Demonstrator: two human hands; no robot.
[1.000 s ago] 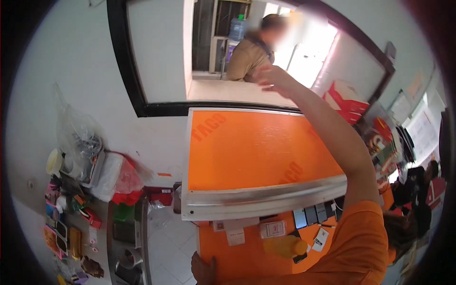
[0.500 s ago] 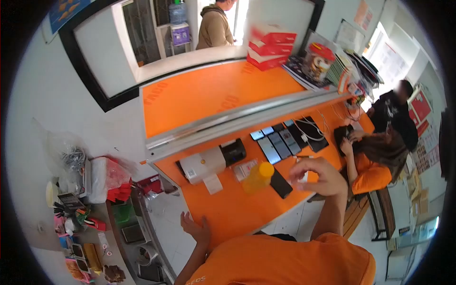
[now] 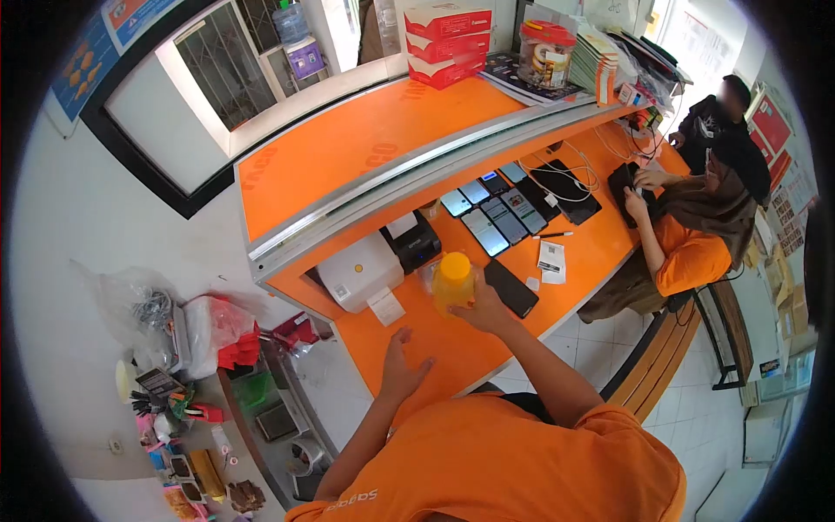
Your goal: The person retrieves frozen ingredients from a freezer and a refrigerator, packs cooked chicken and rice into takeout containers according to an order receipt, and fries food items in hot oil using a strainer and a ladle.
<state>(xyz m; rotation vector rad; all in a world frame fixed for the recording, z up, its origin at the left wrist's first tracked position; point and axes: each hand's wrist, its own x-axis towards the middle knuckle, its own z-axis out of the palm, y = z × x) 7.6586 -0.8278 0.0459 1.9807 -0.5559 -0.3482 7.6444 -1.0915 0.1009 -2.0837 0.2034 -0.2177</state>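
My right hand [image 3: 484, 311] is closed round a yellow bottle [image 3: 453, 284] with an orange-yellow cap, upright over the orange desk [image 3: 452, 352]; some of its fingers are hidden behind the bottle. My left hand [image 3: 403, 371] is empty, fingers apart, over the desk's near left part. Just right of the bottle lies a dark phone [image 3: 511, 288], face up. Beyond it, several phones [image 3: 484, 231] are laid out in rows, some with lit screens. A paper slip [image 3: 385, 306] hangs from the white printer [image 3: 358, 273] left of the bottle.
A black printer [image 3: 412, 243] stands beside the white one. White cables [image 3: 570, 178] cross a black tablet [image 3: 567, 193]. A raised counter [image 3: 348, 161] carries red boxes [image 3: 447, 45] and a jar [image 3: 545, 56]. At right sits a co-worker in an orange sleeve [image 3: 693, 261].
My right hand has come down leftward from the air and taken hold of the yellow bottle. My left hand has moved slightly right and up. The camera view has shifted.
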